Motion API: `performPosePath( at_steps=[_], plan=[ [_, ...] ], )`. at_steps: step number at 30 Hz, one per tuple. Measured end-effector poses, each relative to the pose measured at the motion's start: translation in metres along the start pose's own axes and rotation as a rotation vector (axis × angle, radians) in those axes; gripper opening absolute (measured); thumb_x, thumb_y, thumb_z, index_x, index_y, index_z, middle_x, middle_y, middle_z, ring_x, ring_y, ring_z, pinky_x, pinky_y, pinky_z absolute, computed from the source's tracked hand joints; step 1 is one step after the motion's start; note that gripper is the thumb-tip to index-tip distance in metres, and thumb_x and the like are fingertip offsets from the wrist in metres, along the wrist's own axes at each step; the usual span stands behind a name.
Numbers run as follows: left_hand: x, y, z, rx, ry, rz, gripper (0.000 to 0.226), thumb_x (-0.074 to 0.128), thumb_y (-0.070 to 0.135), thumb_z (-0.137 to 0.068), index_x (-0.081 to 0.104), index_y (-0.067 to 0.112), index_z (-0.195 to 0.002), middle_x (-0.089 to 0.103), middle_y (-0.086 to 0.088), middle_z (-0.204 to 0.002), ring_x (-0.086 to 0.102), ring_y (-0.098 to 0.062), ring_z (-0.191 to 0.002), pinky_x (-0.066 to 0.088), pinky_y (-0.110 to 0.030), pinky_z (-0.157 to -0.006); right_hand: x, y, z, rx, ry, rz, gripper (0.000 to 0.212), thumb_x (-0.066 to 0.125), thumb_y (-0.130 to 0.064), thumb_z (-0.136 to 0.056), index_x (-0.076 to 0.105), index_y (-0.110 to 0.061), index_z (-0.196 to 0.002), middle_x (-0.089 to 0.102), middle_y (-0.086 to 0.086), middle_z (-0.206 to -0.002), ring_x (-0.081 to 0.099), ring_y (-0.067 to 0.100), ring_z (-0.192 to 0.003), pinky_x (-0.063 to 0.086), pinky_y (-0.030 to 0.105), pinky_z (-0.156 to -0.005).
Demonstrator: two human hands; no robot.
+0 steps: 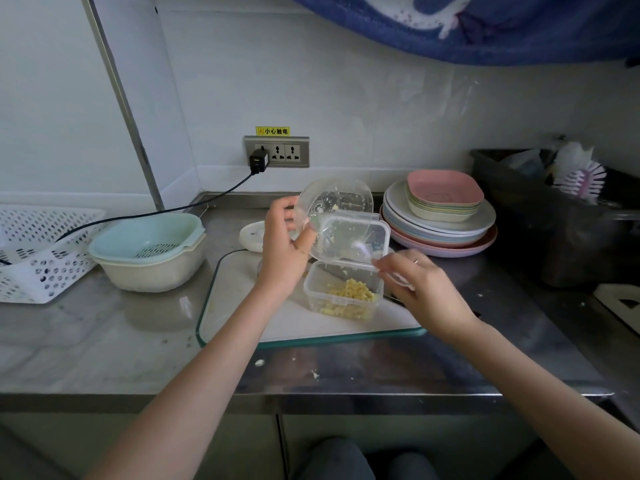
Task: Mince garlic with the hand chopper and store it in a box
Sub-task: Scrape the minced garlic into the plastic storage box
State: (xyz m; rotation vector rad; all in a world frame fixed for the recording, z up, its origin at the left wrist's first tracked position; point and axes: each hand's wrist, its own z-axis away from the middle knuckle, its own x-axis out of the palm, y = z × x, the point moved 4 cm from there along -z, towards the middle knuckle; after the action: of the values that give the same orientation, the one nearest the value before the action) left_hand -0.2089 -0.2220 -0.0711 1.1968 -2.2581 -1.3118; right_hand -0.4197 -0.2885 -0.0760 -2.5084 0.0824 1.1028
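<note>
My left hand [282, 242] grips the clear chopper bowl [334, 206], tilted on its side above a small clear storage box [343, 294]. The box stands on a white cutting board [242, 306] with its hinged lid [363, 237] raised, and holds a heap of minced garlic [349, 296]. Garlic bits cling to the bowl's inside. My right hand [420, 285] is beside the box's right rim and pinches a thin clear utensil [394, 277] whose tip reaches into the bowl. The chopper's white lid [251, 235] lies on the counter behind my left hand.
A pale blue colander in a cream bowl [149, 251] sits left of the board, a white perforated basket [38, 251] further left. Stacked plates [440, 220] stand at the back right beside a dark bin [554, 216]. A black cable [156, 213] runs from the wall socket. Garlic crumbs [259, 362] lie near the counter's front edge.
</note>
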Motion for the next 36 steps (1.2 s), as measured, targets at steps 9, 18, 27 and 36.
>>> performPosePath(
  at_steps=[9, 18, 27, 36],
  plan=[
    [0.002, 0.003, 0.002, 0.043, -0.061, -0.024, 0.035, 0.056, 0.016, -0.090, 0.045, 0.017, -0.123, 0.052, 0.008, -0.111, 0.050, 0.002, -0.099, 0.043, -0.014, -0.088, 0.009, -0.004, -0.012, -0.062, -0.143, 0.044, 0.010, 0.062, -0.016, -0.090, 0.064, -0.009, -0.096, 0.062, 0.005, -0.087, 0.056, 0.019, -0.083, 0.047, 0.031, -0.067],
    [0.003, -0.003, 0.005, -0.108, -0.127, 0.026, 0.024, 0.051, 0.046, -0.087, 0.046, 0.052, -0.109, 0.052, 0.013, -0.108, 0.063, -0.015, -0.104, 0.052, -0.046, -0.090, -0.003, -0.010, -0.040, 0.014, 0.110, 0.102, 0.006, 0.062, -0.005, -0.087, 0.061, -0.004, -0.093, 0.059, 0.007, -0.076, 0.051, 0.026, -0.078, 0.047, 0.037, -0.059],
    [0.007, -0.005, 0.008, -0.158, -0.102, 0.080, 0.022, 0.054, 0.031, -0.092, 0.050, 0.045, -0.108, 0.050, 0.018, -0.103, 0.064, -0.008, -0.097, 0.052, -0.042, -0.090, -0.004, -0.009, -0.040, 0.024, 0.044, -0.008, 0.005, 0.065, -0.007, -0.086, 0.065, -0.007, -0.091, 0.065, 0.006, -0.084, 0.055, 0.017, -0.079, 0.045, 0.028, -0.070],
    [0.009, -0.010, 0.005, -0.201, -0.051, 0.186, 0.026, 0.058, 0.018, -0.092, 0.054, 0.026, -0.117, 0.053, 0.007, -0.106, 0.062, -0.005, -0.091, 0.055, -0.024, -0.071, 0.008, -0.020, -0.027, -0.009, -0.233, -0.004, 0.019, 0.064, -0.013, -0.089, 0.056, -0.024, -0.075, 0.050, -0.016, -0.075, 0.047, 0.004, -0.074, 0.042, 0.018, -0.068]
  ],
)
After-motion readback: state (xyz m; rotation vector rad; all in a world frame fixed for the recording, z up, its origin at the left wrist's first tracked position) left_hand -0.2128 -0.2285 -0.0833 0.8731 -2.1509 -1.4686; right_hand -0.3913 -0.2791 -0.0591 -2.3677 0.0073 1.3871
